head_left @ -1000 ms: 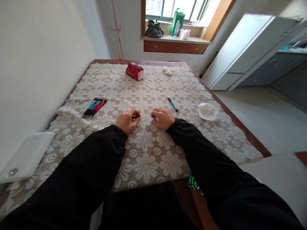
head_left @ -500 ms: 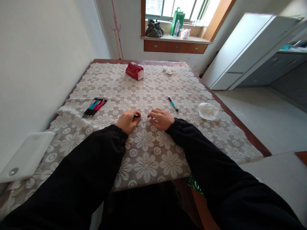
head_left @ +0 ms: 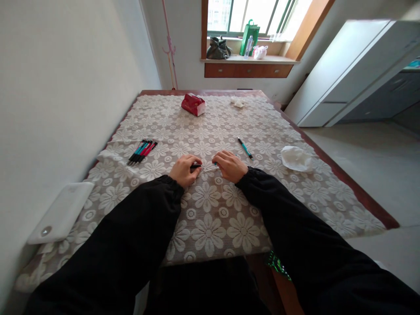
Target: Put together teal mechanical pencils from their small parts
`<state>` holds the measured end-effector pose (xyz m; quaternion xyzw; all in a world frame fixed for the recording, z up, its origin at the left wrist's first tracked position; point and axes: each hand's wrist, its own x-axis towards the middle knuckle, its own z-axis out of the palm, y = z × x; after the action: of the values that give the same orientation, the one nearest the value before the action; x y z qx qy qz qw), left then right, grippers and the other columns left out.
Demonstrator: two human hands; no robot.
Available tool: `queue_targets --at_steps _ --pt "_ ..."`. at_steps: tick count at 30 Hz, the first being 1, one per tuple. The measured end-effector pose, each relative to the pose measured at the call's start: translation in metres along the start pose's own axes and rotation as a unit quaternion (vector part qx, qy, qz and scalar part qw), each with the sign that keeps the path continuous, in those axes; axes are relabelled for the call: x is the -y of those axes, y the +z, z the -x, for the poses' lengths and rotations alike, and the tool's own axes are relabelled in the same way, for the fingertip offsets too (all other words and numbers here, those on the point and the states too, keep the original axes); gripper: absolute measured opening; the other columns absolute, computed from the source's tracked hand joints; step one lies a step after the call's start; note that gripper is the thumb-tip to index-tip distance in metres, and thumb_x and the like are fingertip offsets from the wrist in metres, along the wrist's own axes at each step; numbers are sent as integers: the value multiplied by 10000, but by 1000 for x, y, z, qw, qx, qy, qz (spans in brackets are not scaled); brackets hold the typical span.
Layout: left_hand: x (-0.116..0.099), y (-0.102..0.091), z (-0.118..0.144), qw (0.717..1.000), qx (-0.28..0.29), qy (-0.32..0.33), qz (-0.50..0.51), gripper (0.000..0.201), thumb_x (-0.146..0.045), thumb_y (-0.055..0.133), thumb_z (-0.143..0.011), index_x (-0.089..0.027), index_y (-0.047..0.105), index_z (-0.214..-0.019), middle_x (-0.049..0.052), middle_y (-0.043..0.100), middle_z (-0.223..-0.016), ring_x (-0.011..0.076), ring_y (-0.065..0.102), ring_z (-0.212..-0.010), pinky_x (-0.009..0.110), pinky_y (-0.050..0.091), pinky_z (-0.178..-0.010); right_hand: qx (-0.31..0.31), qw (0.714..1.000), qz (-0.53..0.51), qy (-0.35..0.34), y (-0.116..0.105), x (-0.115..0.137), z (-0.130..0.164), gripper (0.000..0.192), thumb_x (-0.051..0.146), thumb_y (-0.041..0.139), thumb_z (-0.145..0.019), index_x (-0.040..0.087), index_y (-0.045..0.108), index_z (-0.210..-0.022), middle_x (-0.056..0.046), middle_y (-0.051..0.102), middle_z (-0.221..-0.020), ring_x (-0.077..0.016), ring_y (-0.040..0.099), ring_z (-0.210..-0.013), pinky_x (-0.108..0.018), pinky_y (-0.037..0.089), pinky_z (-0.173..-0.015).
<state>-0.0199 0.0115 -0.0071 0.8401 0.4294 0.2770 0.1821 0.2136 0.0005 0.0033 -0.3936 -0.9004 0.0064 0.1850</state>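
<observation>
Your left hand (head_left: 184,169) pinches a black pen part (head_left: 196,166) at its fingertips; your right hand (head_left: 230,165) grips a blue-tipped piece (head_left: 215,164) just opposite, both resting on the tablecloth (head_left: 210,210).

home | lace-clothed table (head_left: 210,227) | window sill (head_left: 249,59) bags | fridge (head_left: 344,70)

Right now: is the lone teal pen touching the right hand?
Apart. The head view shows bare lace tablecloth between the teal pen and the right hand; the pen lies beyond its knuckles, to the right.
</observation>
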Motion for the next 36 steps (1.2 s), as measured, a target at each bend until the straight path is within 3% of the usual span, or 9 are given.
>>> queue_targets --at_steps 6,11,16,23,28,32,36 --pt "-1 0 1 1000 4 -2 22 290 -87 528 -744 -209 682 -957 50 693 -1005 213 640 -943 363 525 -906 -3 999 33 -28 -1 -4 3 326 36 513 -815 237 682 -1009 -54 690 -1043 -231 530 -1043 -439 238 -1020" --pt "0 -1 1 999 -4 -23 23 290 -70 523 -774 -212 680 -972 38 712 -980 217 638 -952 372 522 -922 -19 999 50 -13 -1 -6 3 365 8 487 -811 253 683 -999 -33 705 -1028 -214 538 -1055 -451 170 -1070" --pt "4 0 0 1000 -13 -11 15 277 -80 499 -826 -206 677 -997 40 724 -991 226 631 -1000 385 504 -949 -31 996 75 41 1 -9 5 332 13 489 -821 229 664 -1002 -51 701 -1030 -231 543 -1032 -448 195 -1058" --pt "10 2 0 1000 -11 3 11 245 -97 475 -873 -215 683 -929 39 735 -987 223 638 -1011 384 508 -934 -46 988 39 140 3 -14 4 212 86 495 -871 210 626 -982 -74 696 -986 -240 562 -956 -384 341 -915" --pt "5 1 2 999 -10 18 -26 279 -66 504 -824 -217 700 -955 29 721 -1099 234 610 -1081 418 463 -1009 -59 995 23 77 0 -12 4 211 77 552 -789 220 649 -911 -58 650 -1187 -239 538 -1110 -418 319 -1024" --pt "1 0 2 999 -21 19 -39 192 -142 626 -787 -223 718 -936 29 710 -1122 251 604 -1089 423 455 -1011 -37 998 23 37 -3 -6 4 89 193 643 -760 217 650 -845 -64 644 -1202 -273 532 -1140 -467 313 -1052" --pt "3 2 1 999 -29 15 -23 96 -211 662 -823 -220 729 -890 33 718 -1088 241 620 -1059 417 466 -992 -28 1000 0 12 -2 -5 4 53 182 634 -775 221 647 -809 -60 646 -1211 -270 531 -1156 -460 351 -1026"
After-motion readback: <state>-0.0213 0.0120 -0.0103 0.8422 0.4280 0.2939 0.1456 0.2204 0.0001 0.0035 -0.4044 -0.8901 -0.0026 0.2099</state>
